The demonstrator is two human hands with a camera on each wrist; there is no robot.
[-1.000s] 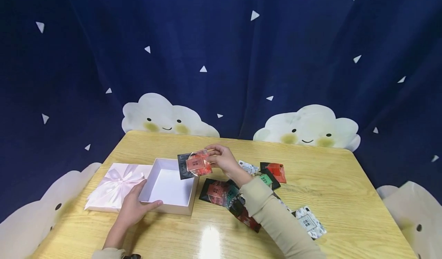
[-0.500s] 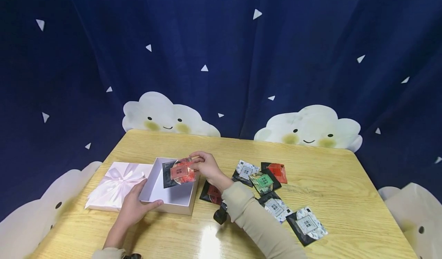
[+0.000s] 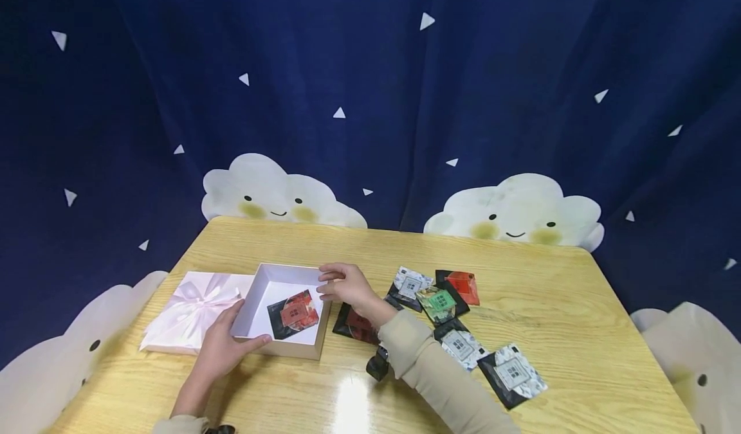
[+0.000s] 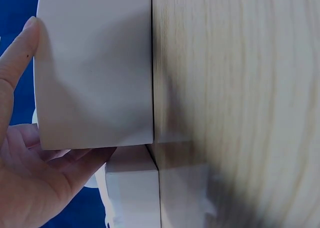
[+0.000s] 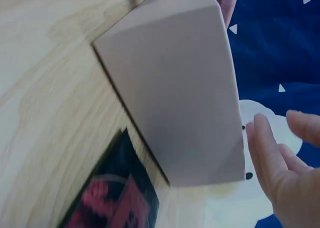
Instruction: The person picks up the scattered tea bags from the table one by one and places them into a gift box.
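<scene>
A white box (image 3: 320, 343) stands uncovered on the table. Inside lies one black and red sachet (image 3: 293, 314), slightly askew on its floor. My left hand (image 3: 224, 343) holds the box's near left corner, thumb along the front rim and fingers against the left wall. In the left wrist view, those fingers reach between the box (image 4: 95, 68) and the lid (image 4: 132, 188). My right hand (image 3: 350, 287) hovers at the right rim with nothing in it. Its fingers are loosely extended in the right wrist view, beside the box wall (image 5: 175, 98).
The pale pink lid (image 3: 193, 308) with a satin bow lies left of the box. Right of the box, a dark red sachet (image 3: 356, 325) sits partly under my right forearm. Further right are white sachets (image 3: 512, 376), a green one (image 3: 440, 302) and a red one (image 3: 463, 286).
My right hand carried the black and red sachet left over the box and let it go; it now lies inside. The left hand has stayed at the box corner.
</scene>
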